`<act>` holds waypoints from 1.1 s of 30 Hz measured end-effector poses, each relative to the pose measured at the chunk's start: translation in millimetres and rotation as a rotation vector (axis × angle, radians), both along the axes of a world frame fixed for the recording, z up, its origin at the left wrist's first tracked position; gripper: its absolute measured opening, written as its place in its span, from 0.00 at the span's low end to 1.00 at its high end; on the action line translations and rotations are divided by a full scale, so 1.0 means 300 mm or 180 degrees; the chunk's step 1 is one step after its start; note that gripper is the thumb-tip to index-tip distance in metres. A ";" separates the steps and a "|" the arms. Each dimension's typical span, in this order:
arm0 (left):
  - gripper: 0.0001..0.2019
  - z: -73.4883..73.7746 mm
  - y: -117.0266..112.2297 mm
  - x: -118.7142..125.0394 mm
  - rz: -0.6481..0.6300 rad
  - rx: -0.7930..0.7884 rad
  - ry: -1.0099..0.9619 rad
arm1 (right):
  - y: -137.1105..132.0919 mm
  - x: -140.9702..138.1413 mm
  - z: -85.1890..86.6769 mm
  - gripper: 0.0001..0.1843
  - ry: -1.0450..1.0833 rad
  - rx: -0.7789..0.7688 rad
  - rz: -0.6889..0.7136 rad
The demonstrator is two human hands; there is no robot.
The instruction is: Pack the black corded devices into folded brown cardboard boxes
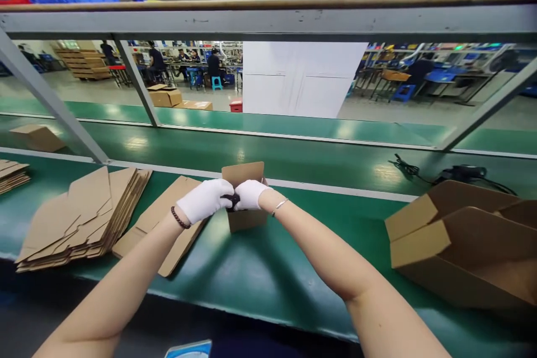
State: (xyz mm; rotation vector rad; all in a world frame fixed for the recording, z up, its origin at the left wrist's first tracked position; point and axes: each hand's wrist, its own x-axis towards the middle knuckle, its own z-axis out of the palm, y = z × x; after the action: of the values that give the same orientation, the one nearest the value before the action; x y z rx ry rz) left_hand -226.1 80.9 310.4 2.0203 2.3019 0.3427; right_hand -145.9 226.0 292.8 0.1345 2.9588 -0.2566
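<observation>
A small brown cardboard box [248, 221] stands on the green work surface, its back flap up. At its open top, my left hand [206, 199], in a white glove, closes its fingers on a dark, black item [231, 199]. My gloved right hand [249, 196] is closed on the same item from the other side, over the box. The item's exact kind is hidden by the fingers and the box. Left of my hands lie flat cardboard blanks [178, 249], beside a thicker fanned stack of folded cartons [84, 218].
A large open carton [457, 257] stands at the right. Behind it, a black adapter with cables [461, 173] lies on the belt [293, 154]. A closed box [37, 138] sits far left. Metal posts hold an overhead shelf [268, 19]; people work in the background.
</observation>
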 end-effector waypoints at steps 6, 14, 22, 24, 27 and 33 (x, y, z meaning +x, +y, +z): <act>0.04 0.055 0.069 0.013 0.0057 -0.0335 0.0580 | 0.067 0.051 -0.012 0.18 -0.0028 -0.0108 0.0084; 0.33 -0.204 -0.010 -0.030 0.0676 0.2859 -0.1963 | -0.010 0.073 -0.037 0.21 0.0794 0.0097 -0.0213; 0.41 -0.430 0.133 0.034 0.0903 0.2630 -0.3123 | 0.043 -0.030 -0.051 0.15 -0.0057 -0.0229 -0.0630; 0.40 -0.437 0.146 0.048 0.0986 0.2662 -0.3110 | 0.034 -0.050 -0.069 0.12 -0.0140 -0.0254 -0.0633; 0.41 -0.432 0.140 0.067 0.1012 0.2668 -0.3117 | 0.031 -0.041 -0.094 0.12 -0.0047 -0.0316 -0.0644; 0.42 -0.386 0.108 0.104 0.0816 0.2445 -0.3129 | 0.070 0.073 -0.107 0.20 0.0611 -0.0433 -0.0579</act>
State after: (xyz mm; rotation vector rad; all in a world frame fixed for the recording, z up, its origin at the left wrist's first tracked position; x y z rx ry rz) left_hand -195.0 113.4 194.6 1.1618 1.8281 1.9347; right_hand -124.0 246.9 260.7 0.3827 3.1075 -0.5211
